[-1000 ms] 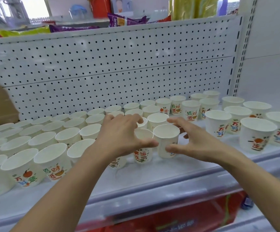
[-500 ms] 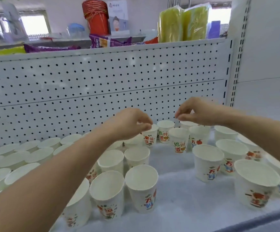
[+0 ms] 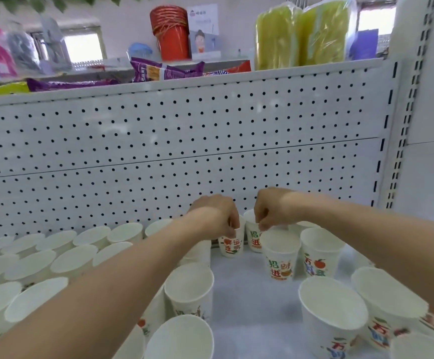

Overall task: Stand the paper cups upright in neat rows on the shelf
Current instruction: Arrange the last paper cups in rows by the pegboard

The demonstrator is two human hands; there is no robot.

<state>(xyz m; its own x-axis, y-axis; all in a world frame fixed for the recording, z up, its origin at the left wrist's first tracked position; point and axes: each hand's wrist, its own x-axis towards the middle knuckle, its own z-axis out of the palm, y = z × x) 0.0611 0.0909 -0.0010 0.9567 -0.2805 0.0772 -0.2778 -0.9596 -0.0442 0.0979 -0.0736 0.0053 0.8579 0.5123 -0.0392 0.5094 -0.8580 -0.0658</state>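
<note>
Left hand [image 3: 218, 216] pinches the rim of a cup [image 3: 231, 246] near the back of the shelf [image 3: 249, 294]. Right hand [image 3: 273, 208] curls over the next cup [image 3: 252, 238] at its 3 o'clock; I cannot tell if it holds. Hold softly, keep cups straight, and slide them to the rows [image 3: 55, 255] at 9 o'clock.

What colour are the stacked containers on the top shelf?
The containers are red; head view.

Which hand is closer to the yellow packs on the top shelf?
Right. The right hand is low among the cups, almost straight below the yellow packs; the left hand, pinching a cup by its rim, is further left.
</note>
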